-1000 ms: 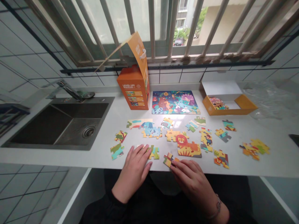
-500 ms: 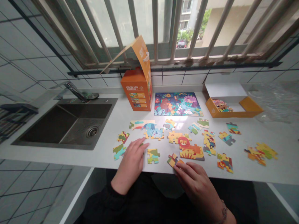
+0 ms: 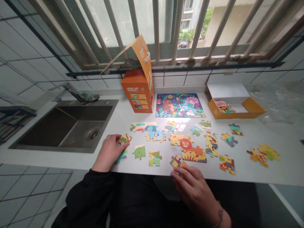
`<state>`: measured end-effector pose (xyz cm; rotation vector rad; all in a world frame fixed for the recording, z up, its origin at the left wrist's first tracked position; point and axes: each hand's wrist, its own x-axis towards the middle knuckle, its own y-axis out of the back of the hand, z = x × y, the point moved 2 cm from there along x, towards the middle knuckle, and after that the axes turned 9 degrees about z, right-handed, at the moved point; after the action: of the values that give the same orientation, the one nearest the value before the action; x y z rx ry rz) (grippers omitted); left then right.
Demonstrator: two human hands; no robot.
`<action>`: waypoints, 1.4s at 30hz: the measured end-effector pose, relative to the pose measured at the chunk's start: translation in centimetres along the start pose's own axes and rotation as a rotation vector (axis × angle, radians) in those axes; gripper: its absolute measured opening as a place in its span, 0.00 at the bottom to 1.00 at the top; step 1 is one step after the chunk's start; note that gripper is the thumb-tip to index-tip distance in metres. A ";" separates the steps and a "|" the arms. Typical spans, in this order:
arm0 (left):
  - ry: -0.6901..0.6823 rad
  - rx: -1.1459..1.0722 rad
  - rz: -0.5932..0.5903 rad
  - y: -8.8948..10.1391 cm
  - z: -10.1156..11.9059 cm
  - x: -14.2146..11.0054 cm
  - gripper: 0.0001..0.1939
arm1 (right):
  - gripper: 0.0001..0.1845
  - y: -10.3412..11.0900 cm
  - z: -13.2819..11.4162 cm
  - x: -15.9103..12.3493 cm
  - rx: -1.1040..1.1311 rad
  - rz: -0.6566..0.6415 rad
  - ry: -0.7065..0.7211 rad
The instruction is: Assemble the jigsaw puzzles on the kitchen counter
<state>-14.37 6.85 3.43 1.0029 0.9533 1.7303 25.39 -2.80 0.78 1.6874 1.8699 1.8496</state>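
My left hand (image 3: 109,152) is closed at the far left of the spread, thumb and fingers gripping a yellow, green and red jigsaw piece (image 3: 125,138) at its edges. A green and blue piece (image 3: 122,156) lies partly hidden under that hand. To its right lie a green piece (image 3: 139,152) and a yellow-green piece (image 3: 155,158). My right hand (image 3: 191,182) rests at the counter's front edge, fingers stretched out, just below a multicoloured piece (image 3: 177,161). Joined pieces form a lion (image 3: 194,153) and blue elephants (image 3: 155,133).
A finished puzzle (image 3: 180,105) lies at the back beside an upright orange box (image 3: 137,91). An open yellow box (image 3: 235,114) holds more pieces; clear plastic wrap (image 3: 273,101) sits right of it. Several loose pieces lie rightward. A sink (image 3: 64,126) is at left.
My left hand has moved left from the green piece, uncovering it, and closed on the yellow, green and red piece. My right hand has drawn slightly back toward the counter edge.
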 end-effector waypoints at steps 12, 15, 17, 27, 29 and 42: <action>0.488 -1.194 -0.408 -1.4 12.8 -7.6 0.27 | 0.23 1.3 0.0 1.3 0.497 0.055 -0.475; 0.519 -1.340 -0.631 -2.6 16.4 -10.8 0.24 | 0.21 0.6 0.1 1.7 0.756 0.000 -0.779; 0.522 -1.373 -0.717 -3.2 17.5 -11.8 0.25 | 0.17 0.2 0.3 1.9 0.874 -0.034 -0.918; -0.185 -0.370 0.077 -0.3 12.6 -9.9 0.11 | 0.23 0.2 1.4 2.3 1.056 0.017 -1.184; -0.265 -0.225 0.166 0.1 10.6 -9.6 0.11 | 0.24 0.2 1.5 2.4 1.062 0.031 -1.189; -0.456 0.013 -0.055 -2.5 11.6 -9.6 0.24 | 0.23 1.1 2.5 2.6 1.001 -0.006 -1.184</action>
<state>-0.39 0.64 3.46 1.2956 0.6884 1.3664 26.58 0.33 2.48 2.1022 2.0654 -0.4065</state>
